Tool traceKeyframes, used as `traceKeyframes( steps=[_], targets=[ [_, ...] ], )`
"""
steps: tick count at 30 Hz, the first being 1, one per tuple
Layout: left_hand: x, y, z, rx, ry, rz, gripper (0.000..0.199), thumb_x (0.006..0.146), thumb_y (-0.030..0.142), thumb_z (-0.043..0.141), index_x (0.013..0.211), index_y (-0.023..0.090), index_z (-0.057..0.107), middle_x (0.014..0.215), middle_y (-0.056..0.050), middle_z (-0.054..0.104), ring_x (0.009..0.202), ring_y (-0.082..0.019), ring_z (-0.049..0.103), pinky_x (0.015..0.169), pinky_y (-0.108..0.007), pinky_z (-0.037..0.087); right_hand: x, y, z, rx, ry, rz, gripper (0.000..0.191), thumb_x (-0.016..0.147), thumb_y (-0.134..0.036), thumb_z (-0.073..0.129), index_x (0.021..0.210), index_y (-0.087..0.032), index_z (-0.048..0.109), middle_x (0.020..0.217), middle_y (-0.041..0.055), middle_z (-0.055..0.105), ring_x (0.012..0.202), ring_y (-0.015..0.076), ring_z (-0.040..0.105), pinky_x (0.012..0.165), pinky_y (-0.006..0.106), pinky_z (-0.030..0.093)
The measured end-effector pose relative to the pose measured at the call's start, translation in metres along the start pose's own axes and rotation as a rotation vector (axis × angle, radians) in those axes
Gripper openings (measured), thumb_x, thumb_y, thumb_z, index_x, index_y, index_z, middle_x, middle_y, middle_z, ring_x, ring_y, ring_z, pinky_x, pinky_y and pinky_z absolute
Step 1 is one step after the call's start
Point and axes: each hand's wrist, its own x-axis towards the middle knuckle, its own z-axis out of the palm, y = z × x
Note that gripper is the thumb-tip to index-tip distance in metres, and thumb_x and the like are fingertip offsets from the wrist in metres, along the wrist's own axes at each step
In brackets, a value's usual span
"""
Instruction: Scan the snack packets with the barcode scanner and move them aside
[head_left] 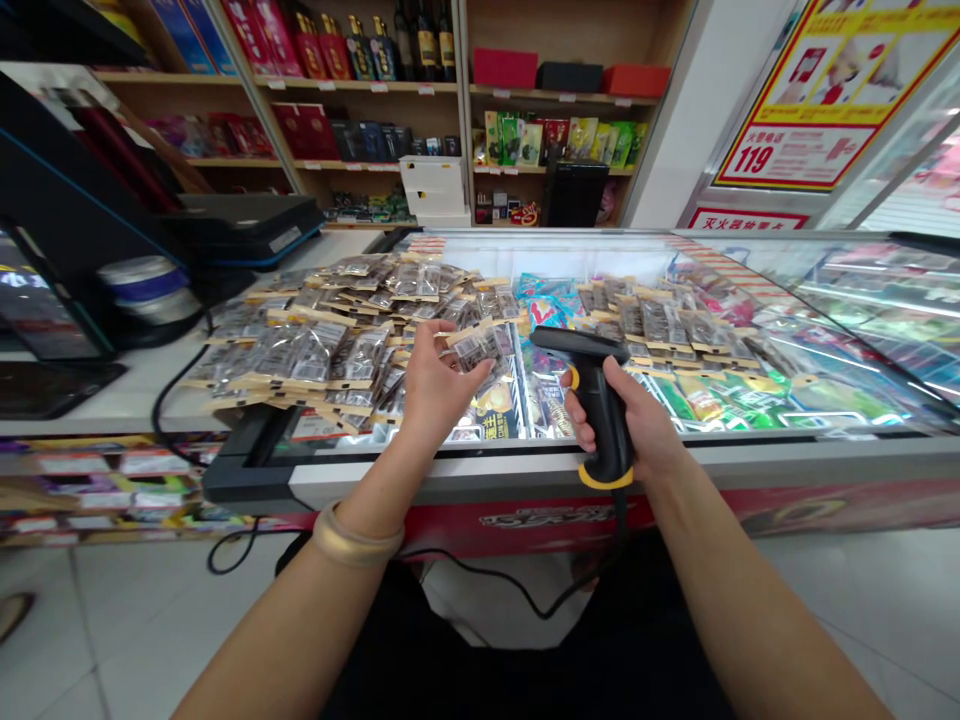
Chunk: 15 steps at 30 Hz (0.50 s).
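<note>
My left hand point(439, 385) pinches a small clear plastic packet point(480, 347) with a printed label and a tan strip along its edge. In my right hand point(637, 415) is a black and yellow barcode scanner point(604, 410), gripped by its handle, its head turned left toward the packet. A large heap of similar packets point(315, 345) lies left of my left hand, on the glass-topped freezer point(480, 462). Another, smaller group of packets point(660, 325) rests on the glass beyond my right hand. What the packets contain is too blurred to name.
The scanner's black cable point(517, 580) hangs in front of the freezer and loops left. A counter point(172, 395) on the left bears a dark device point(247, 225) and a tape roll point(146, 290). Shelves point(360, 85) with bottles and boxes stand behind.
</note>
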Motion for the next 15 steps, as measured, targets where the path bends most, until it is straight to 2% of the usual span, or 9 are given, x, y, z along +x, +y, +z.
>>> traceKeyframes(
  steps=[3, 6, 9, 15],
  targets=[
    [-0.0009, -0.0040, 0.0008, 0.100, -0.107, -0.007, 0.037, 0.069, 0.029, 0.075, 0.100, 0.019, 0.057, 0.090, -0.005, 0.071, 0.082, -0.021, 0.071, 0.077, -0.034, 0.057, -0.0024, 0.0035, 0.0004, -0.070, -0.065, -0.009, 0.056, 0.069, -0.066, 0.077, 0.090, -0.017, 0.062, 0.058, -0.0025, 0.058, 0.040, 0.0089, 0.051, 0.036, 0.019, 0.044],
    [-0.0032, -0.0045, 0.0014, 0.109, -0.204, 0.025, 0.033, 0.075, 0.030, 0.069, 0.104, 0.019, 0.057, 0.096, -0.007, 0.072, 0.084, -0.020, 0.070, 0.076, -0.033, 0.057, -0.0029, 0.0071, 0.0002, -0.126, -0.110, -0.025, 0.056, 0.070, -0.067, 0.076, 0.088, -0.016, 0.062, 0.058, -0.0017, 0.060, 0.039, 0.0090, 0.051, 0.036, 0.020, 0.045],
    [-0.0050, -0.0033, 0.0022, 0.067, -0.189, 0.066, 0.031, 0.079, 0.026, 0.063, 0.108, 0.019, 0.052, 0.104, -0.008, 0.069, 0.087, -0.019, 0.069, 0.072, -0.030, 0.056, -0.0029, 0.0083, -0.0001, -0.152, -0.117, -0.036, 0.055, 0.072, -0.067, 0.074, 0.088, -0.016, 0.061, 0.058, -0.0016, 0.060, 0.039, 0.0091, 0.051, 0.035, 0.020, 0.045],
    [-0.0069, -0.0033, 0.0037, 0.143, -0.142, 0.091, 0.044, 0.074, 0.023, 0.067, 0.112, 0.021, 0.045, 0.095, -0.002, 0.066, 0.076, -0.014, 0.066, 0.070, -0.027, 0.052, -0.0048, 0.0073, 0.0009, -0.189, -0.166, -0.040, 0.055, 0.072, -0.066, 0.075, 0.090, -0.016, 0.062, 0.059, -0.0013, 0.060, 0.039, 0.0095, 0.052, 0.036, 0.020, 0.044]
  ],
)
